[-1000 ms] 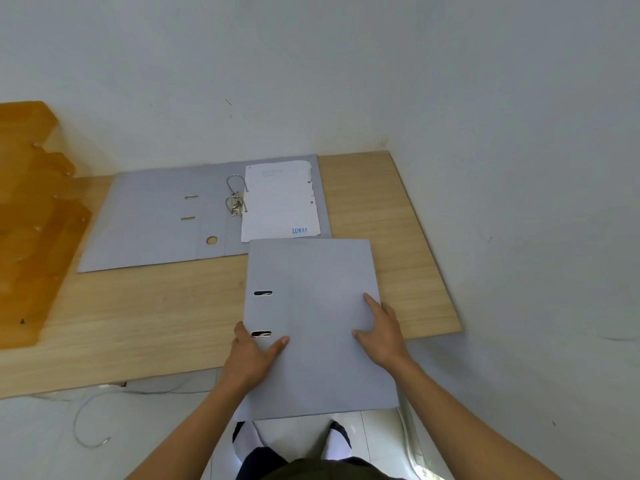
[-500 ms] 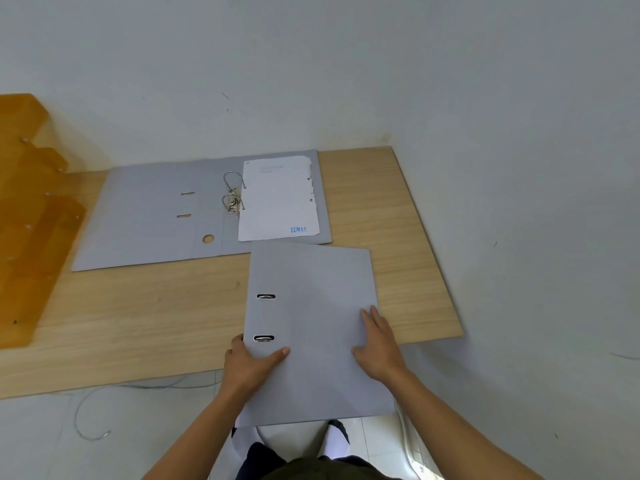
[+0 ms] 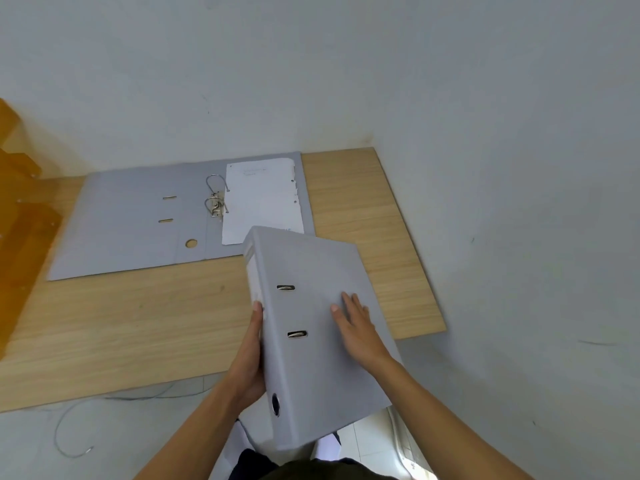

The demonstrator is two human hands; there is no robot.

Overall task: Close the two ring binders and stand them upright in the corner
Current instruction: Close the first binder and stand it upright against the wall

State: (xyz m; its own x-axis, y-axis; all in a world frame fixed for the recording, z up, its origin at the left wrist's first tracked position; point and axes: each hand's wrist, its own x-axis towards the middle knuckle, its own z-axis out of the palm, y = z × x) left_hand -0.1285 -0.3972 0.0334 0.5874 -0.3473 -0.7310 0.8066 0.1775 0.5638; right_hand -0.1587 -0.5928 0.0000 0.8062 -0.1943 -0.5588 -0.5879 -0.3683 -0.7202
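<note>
Now: closed binder point(image 3: 322, 341) lifted | your left hand point(image 3: 247, 362) grips its spine, right hand point(image 3: 358, 332) flat on the cover | next: stand it in the corner point(image 3: 375, 147); open binder point(image 3: 145, 216) waits.

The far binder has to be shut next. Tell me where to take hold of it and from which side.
Take the open binder by the free left edge of its flat left cover, coming from the left. That cover lies flat with nothing on it, while the rings and paper sit right of the spine, so it likely folds over rightward onto them.
</note>
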